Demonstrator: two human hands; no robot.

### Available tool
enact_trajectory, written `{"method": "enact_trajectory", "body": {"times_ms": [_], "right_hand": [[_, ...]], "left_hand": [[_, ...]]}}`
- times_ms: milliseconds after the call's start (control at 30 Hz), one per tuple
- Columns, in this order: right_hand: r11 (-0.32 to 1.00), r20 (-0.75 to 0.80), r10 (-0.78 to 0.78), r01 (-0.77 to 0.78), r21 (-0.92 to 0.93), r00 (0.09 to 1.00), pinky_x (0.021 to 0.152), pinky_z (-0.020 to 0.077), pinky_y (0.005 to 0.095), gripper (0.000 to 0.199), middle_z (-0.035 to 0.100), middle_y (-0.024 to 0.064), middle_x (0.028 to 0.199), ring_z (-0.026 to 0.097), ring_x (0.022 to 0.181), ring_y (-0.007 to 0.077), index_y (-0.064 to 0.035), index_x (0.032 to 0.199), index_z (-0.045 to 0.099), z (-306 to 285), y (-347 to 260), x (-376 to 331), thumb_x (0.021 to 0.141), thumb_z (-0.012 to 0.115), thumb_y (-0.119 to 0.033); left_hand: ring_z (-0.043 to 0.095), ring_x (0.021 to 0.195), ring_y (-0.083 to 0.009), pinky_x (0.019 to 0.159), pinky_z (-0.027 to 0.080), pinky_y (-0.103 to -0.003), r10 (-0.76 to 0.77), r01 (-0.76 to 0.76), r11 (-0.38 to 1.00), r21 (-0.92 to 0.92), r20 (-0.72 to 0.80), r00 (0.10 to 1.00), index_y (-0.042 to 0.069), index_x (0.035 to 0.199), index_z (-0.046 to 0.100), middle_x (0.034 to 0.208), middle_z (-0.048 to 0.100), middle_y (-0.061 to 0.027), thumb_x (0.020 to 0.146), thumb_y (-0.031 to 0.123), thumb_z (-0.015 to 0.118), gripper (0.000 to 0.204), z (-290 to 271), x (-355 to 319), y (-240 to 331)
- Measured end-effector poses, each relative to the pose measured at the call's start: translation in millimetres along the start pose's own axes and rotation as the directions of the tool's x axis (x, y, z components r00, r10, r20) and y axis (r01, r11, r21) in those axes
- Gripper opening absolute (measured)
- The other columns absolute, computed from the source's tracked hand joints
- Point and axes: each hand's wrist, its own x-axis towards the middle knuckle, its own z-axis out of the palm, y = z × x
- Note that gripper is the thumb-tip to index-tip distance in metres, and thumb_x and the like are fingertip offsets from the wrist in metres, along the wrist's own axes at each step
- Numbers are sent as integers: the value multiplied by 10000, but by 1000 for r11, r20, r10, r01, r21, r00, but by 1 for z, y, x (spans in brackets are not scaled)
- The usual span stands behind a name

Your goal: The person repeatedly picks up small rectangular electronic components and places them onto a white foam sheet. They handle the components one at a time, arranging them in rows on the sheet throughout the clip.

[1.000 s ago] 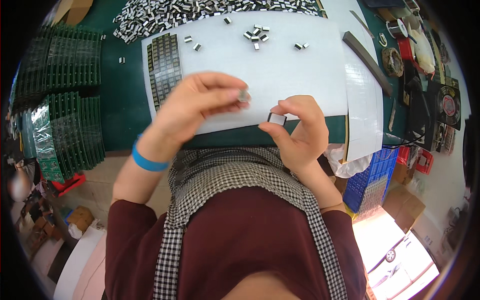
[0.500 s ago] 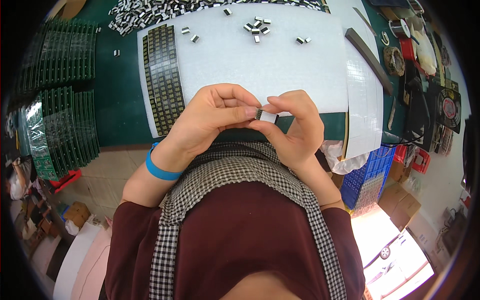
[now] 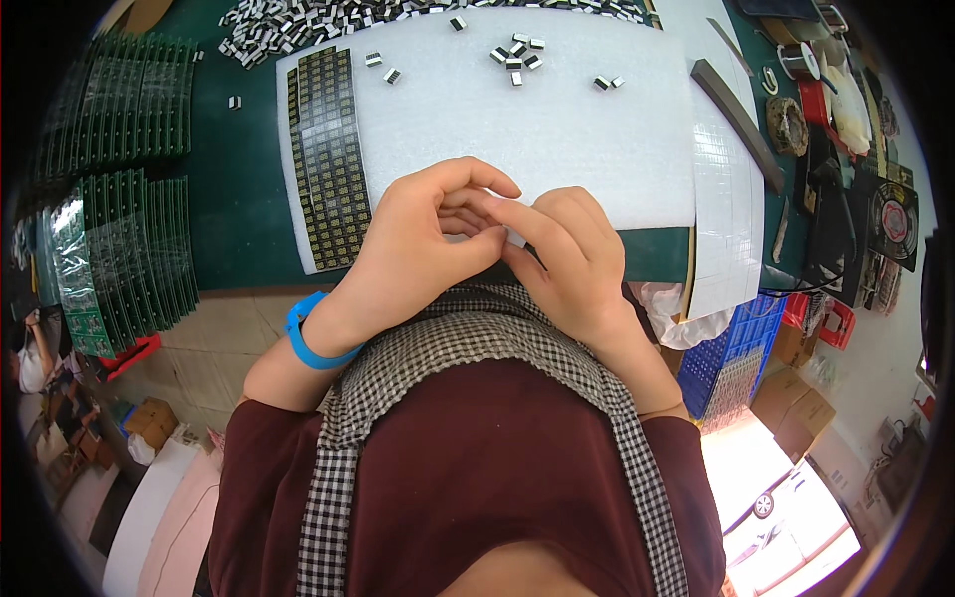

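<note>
**Right hand (image 3: 577, 254) has rolled inward against the left hand (image 3: 423, 239); small block now covered**

Half a second ago the small block showed between both hands; now fingers hide it. Probably within the joined fingertips, above the strip between foam sheet (image 3: 597, 149) and the near edge of the table (image 3: 239, 199). Both hands curled, tips meeting; cannot tell which one pinches the block.

Outward: dark gridded sheet (image 3: 333, 159) lies along the foam sheet's left edge, just beside the left hand. Loose blocks (image 3: 516, 62) sit toward its far edge; beyond that edge, a pile of blocks (image 3: 328, 22). Circuit boards (image 3: 124, 249) stand in rows at the table's left edge; grey bar (image 3: 736, 124) lies slanted toward the right.

Risks (judgement): a weak pinch during regrip could drop the block over the near edge onto the checked apron (image 3: 448, 333); a leftward sweep of the left hand could skew the gridded sheet.
</note>
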Motion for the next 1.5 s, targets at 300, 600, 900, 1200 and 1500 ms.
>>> {"method": "enact_trajectory", "body": {"times_ms": [300,600,900,1200,1500], "right_hand": [[996,-60,93,-94,-10,994,558,476,302,304,623,65,813,595,669,202,-65,927,628,-2,2,-7,648,744,-38],[195,504,576,-706,681,644,630,484,238,139,612,37,797,601,731,126,-2,915,626,-16,2,-6,791,682,-30],[-132,656,518,-706,696,549,612,473,219,155,630,59,821,617,731,129,9,966,618,-10,8,-14,838,645,-77],[-5,562,586,-691,723,584,724,493,257,189,658,90,882,640,820,162,14,986,618,-4,15,-15,837,649,-99],[-17,540,623,-680,733,566,778,503,274,213,661,93,870,647,829,169,18,986,613,-1,19,-15,829,664,-116]], "left_hand": [[613,831,-98,786,501,-233,134,-110,974,200,-110,985,0,1053,561,859,636,-41,771,-60,569,288,2,-3,2],[596,802,-109,780,495,-265,85,-85,976,202,7,996,27,1121,565,931,639,-72,796,-27,594,330,-32,9,14],[568,861,-280,750,472,-346,295,-159,392,906,39,955,33,1009,596,946,570,-117,729,13,659,287,-69,-25,18],[558,814,-230,670,497,-294,306,-287,-35,957,284,909,-48,953,597,893,552,-92,643,-18,608,312,-50,-70,-31],[568,809,-235,677,507,-274,392,-391,-302,869,487,781,-41,929,593,895,547,-114,635,-6,602,296,-53,-69,-39]]}}
